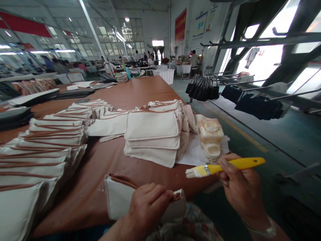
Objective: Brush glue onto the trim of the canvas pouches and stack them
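My right hand [238,182] is closed round the yellow handle of a paintbrush [242,163], its pale bristles pointing left above the table's edge. Near the table's front edge, my left hand [150,204] grips a cream fabric pouch [120,197] with brown trim along its top; part of the pouch is hidden under the hand. Just beyond lies a stack of similar cream pouches [151,125]. To its right a glue-crusted pale container [210,134] sits on white paper [192,152], close to my right hand.
A long row of overlapping cream pouches [45,157] fills the left of the brown-covered table [147,87]. Dark flat pieces [72,94] lie farther back. On the right, a metal rack [265,43] carries hanging dark pieces [203,88]. Several people sit in the background.
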The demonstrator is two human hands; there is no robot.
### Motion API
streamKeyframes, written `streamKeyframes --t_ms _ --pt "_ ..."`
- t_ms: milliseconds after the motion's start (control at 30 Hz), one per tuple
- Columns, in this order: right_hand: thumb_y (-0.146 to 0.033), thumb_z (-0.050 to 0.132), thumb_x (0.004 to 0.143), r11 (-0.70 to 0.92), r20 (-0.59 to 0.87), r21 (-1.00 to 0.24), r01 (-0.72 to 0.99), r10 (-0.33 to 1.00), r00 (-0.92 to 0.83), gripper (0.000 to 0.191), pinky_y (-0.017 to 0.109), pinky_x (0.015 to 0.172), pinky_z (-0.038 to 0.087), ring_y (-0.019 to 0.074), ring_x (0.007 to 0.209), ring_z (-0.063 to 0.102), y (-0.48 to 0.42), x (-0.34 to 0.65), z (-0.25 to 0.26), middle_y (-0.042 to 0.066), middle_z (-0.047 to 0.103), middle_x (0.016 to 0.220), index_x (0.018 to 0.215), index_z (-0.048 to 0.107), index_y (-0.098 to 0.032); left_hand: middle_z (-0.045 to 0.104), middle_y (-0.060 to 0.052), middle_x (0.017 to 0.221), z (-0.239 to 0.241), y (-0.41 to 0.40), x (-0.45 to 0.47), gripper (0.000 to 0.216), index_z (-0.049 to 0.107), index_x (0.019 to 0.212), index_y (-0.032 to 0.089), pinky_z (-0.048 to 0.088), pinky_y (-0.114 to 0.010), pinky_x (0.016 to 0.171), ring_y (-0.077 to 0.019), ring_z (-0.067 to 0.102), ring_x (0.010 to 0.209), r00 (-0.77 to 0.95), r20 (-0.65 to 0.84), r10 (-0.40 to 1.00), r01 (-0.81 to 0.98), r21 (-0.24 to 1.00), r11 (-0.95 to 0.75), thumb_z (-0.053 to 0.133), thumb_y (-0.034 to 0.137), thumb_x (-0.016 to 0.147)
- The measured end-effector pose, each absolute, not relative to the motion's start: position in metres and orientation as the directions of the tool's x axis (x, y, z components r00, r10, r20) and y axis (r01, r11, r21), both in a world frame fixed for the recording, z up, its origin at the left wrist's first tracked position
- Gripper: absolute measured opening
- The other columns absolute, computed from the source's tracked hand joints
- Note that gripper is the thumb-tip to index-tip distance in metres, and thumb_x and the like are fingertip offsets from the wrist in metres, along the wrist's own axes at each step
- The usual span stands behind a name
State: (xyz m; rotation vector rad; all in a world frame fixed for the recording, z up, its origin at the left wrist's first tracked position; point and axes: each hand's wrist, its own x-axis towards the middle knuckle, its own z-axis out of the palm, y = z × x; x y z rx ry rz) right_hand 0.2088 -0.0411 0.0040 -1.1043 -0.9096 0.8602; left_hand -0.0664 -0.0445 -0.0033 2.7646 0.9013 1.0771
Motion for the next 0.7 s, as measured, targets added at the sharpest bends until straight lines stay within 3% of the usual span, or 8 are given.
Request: streamKeyframes --t_ms 100,200,333,433,500,633,700 --pt "-0.035 0.072 0.096 0.245 0.187 -0.957 -0.155 0.930 0.317 0.019 0.021 0.045 0.031 0.0100 0.054 0.041 -0.046 0.204 0.016 0.000 0.053 0.074 0.090 0.065 -0.019 0.070 -0.005 0.077 0.017 -0.048 -0.067 0.020 0.066 0.107 0.009 0.036 -0.030 0.054 -0.0138 0.055 0.058 0.714 0.609 0.345 0.444 -0.013 -0.896 0.048 0.013 0.099" --pt "-0.031 0.067 0.098 0.341 0.310 -0.936 -0.087 0.916 0.253 0.016 0.022 0.048 0.035 0.0108 0.057 0.043 -0.053 0.194 0.026 0.001 0.054 0.079 0.088 0.065 -0.019 0.072 -0.007 0.079 0.032 -0.046 -0.067 0.022 0.066 0.108 0.006 0.034 -0.032 0.051 -0.0144 0.057 0.057 0.751 0.613 0.247 0.407 -0.134 -0.904 0.047 0.012 0.098" --pt "-0.025 0.058 0.101 0.484 0.487 -0.871 0.083 0.873 0.025 0.019 0.026 0.058 0.042 0.0153 0.064 0.049 -0.065 0.187 0.034 0.001 0.051 0.073 0.083 0.063 -0.021 0.069 -0.004 0.071 0.040 -0.041 -0.065 0.022 0.066 0.101 0.008 0.034 -0.031 0.050 -0.0133 0.054 0.055 0.751 0.617 0.235 0.428 -0.184 -0.885 0.045 0.008 0.098" --pt "-0.022 0.057 0.100 0.507 0.489 -0.839 0.199 0.862 -0.135 0.020 0.027 0.057 0.042 0.0160 0.062 0.049 -0.073 0.195 0.041 0.001 0.051 0.070 0.080 0.061 -0.021 0.066 -0.004 0.068 0.040 -0.040 -0.067 0.021 0.065 0.100 0.009 0.035 -0.031 0.050 -0.0138 0.053 0.055 0.730 0.634 0.255 0.461 -0.182 -0.868 0.044 0.010 0.098" --pt "-0.022 0.059 0.099 0.499 0.488 -0.837 0.223 0.866 -0.104 0.019 0.027 0.058 0.043 0.0170 0.063 0.051 -0.076 0.203 0.046 0.002 0.053 0.070 0.081 0.063 -0.021 0.066 -0.004 0.070 0.039 -0.040 -0.068 0.021 0.065 0.101 0.010 0.036 -0.030 0.051 -0.0137 0.054 0.056 0.719 0.648 0.252 0.467 -0.182 -0.865 0.045 0.010 0.098" --pt "-0.023 0.061 0.098 0.503 0.520 -0.853 0.141 0.845 0.126 0.015 0.032 0.066 0.048 0.0203 0.069 0.054 -0.076 0.200 0.052 0.003 0.052 0.071 0.085 0.065 -0.023 0.064 -0.003 0.069 0.035 -0.041 -0.069 0.020 0.066 0.102 0.010 0.036 -0.030 0.051 -0.0141 0.055 0.058 0.724 0.649 0.232 0.462 -0.207 -0.862 0.046 0.008 0.097" --pt "-0.020 0.058 0.099 0.554 0.572 -0.816 0.168 0.816 0.086 0.013 0.031 0.066 0.048 0.0191 0.068 0.055 -0.076 0.192 0.051 0.002 0.053 0.071 0.088 0.064 -0.022 0.064 -0.004 0.069 0.033 -0.040 -0.069 0.021 0.066 0.103 0.009 0.036 -0.031 0.052 -0.0146 0.054 0.058 0.717 0.658 0.229 0.467 -0.211 -0.859 0.046 0.010 0.098"
